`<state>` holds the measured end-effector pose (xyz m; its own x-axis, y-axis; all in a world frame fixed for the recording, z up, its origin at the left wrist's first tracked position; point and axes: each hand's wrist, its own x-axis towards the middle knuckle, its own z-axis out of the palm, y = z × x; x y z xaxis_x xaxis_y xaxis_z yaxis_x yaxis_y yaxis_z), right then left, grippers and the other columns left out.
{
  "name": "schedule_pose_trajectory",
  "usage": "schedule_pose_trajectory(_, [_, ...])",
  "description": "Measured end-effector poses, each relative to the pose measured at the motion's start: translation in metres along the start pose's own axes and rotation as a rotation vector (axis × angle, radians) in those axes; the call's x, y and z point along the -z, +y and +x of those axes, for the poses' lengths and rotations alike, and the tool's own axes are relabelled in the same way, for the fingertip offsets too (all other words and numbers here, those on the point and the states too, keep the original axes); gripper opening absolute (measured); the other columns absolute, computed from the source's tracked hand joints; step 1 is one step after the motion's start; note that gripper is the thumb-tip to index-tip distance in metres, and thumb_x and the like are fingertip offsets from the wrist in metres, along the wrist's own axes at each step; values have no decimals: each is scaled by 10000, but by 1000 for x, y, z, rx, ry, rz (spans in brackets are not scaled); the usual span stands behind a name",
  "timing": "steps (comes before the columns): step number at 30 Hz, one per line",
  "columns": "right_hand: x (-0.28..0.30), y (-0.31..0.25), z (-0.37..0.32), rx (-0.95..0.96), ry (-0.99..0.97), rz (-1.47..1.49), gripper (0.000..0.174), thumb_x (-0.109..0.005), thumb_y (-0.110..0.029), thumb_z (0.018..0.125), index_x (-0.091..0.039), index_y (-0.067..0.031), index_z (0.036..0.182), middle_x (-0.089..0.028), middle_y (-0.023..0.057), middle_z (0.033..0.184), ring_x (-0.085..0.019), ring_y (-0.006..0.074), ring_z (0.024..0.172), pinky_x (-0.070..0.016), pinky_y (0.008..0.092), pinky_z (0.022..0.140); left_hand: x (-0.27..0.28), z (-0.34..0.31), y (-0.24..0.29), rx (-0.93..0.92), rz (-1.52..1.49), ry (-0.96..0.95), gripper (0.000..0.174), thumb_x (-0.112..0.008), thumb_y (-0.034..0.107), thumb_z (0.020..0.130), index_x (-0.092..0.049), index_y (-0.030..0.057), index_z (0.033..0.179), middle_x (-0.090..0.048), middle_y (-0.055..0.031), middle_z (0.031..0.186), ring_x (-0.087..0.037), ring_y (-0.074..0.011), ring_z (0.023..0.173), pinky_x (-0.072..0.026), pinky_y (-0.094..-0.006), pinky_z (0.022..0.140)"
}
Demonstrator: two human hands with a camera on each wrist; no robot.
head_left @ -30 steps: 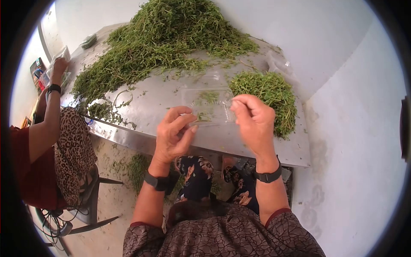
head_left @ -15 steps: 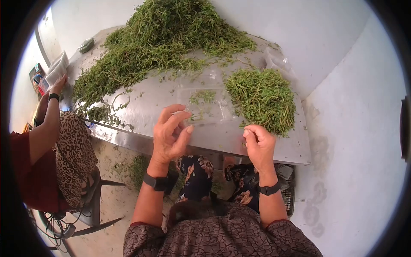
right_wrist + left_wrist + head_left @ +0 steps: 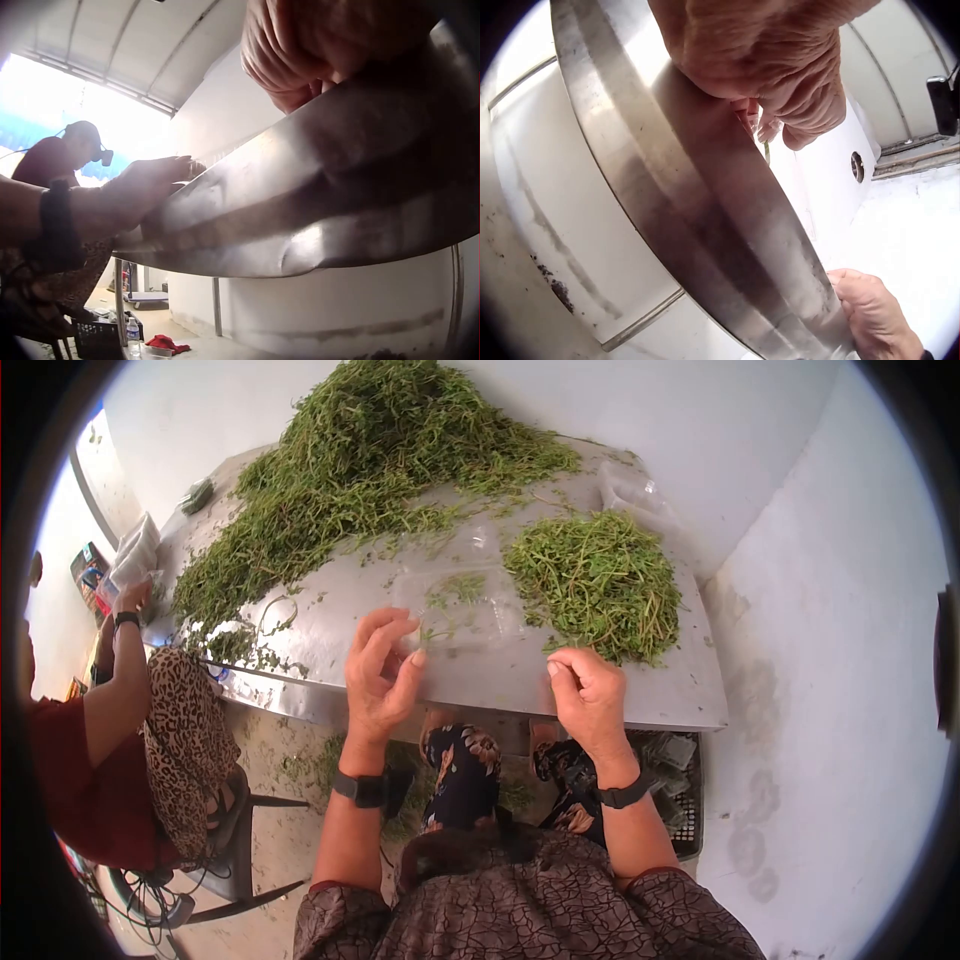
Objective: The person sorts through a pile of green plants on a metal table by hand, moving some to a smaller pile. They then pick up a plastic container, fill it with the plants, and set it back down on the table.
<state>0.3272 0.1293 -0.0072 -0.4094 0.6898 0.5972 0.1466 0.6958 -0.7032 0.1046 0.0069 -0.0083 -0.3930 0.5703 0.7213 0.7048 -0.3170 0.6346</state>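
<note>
Clear tray (image 3: pixel 487 626) is lying on the metal table (image 3: pixel 690 695) just beyond both hands, holding green sprigs (image 3: pixel 461 589), the left hand (image 3: pixel 380 678) curving its fingers beside a stem (image 3: pixel 433 633) (cannot tell if grasping it), the right hand (image 3: pixel 591 695) clenching near the smaller green pile (image 3: pixel 595 590), the larger heap (image 3: pixel 400 450) rising behind.

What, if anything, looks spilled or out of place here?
Loose green sprigs litter the floor below the front edge of the metal table; that looks like spillage, since the greens are heaped on top.
</note>
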Motion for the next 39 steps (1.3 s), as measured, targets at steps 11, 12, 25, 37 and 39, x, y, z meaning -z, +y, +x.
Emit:
schedule_pose_trajectory(11, [2, -6, 1, 61, -11, -69, 35, -651, -27, 817, -649, -32, 852, -660, 120, 770, -633, 279, 629, -494, 333, 555, -2, 0, 2, -14, 12, -8, 270, -631, 130, 838, -645, 16, 1082, -602, -102, 1137, -482, -97, 651, -412, -244, 580])
schedule_pose_trajectory(12, [1, -6, 1, 63, -8, -70, 33, -651, -26, 817, -648, -31, 850, -659, 119, 768, -632, 279, 625, -493, 334, 553, 0, 0, 1, -16, 54, -49, 269, -629, 144, 847, -644, 18, 1085, -601, -99, 1139, -487, -100, 658, -415, -247, 587])
schedule_pose_trajectory(25, [-1, -1, 0, 16, 3, -35, 79, -650, -16, 822, -660, -32, 899, -663, 126, 790, -641, 295, 639, -496, 339, 565, 0, -2, -1, 15, -14, -28, 225, -629, 144, 856, -663, 24, 1044, -606, -110, 1142, -517, -117, 698, -447, -262, 621])
schedule_pose_trajectory(37, [52, -17, 79, 277, 141, -632, 201, -666, -27, 793, -653, -27, 994, -641, 138, 935, -645, 332, 745, -518, 408, 652, 0, 1, 6, -218, 288, -11, 301, -654, 87, 683, -704, 78, 980, -657, -89, 1101, -553, -326, 1077, -385, -444, 971])
schedule_pose_trajectory(39, [52, -7, 88, 275, 99, -709, 222, -656, -34, 794, -670, -47, 1015, -654, 132, 947, -647, 324, 741, -516, 402, 646, 3, 3, 6, -198, 275, -101, 318, -632, 108, 706, -694, 70, 1015, -661, -90, 1110, -515, -340, 1192, -357, -451, 1025])
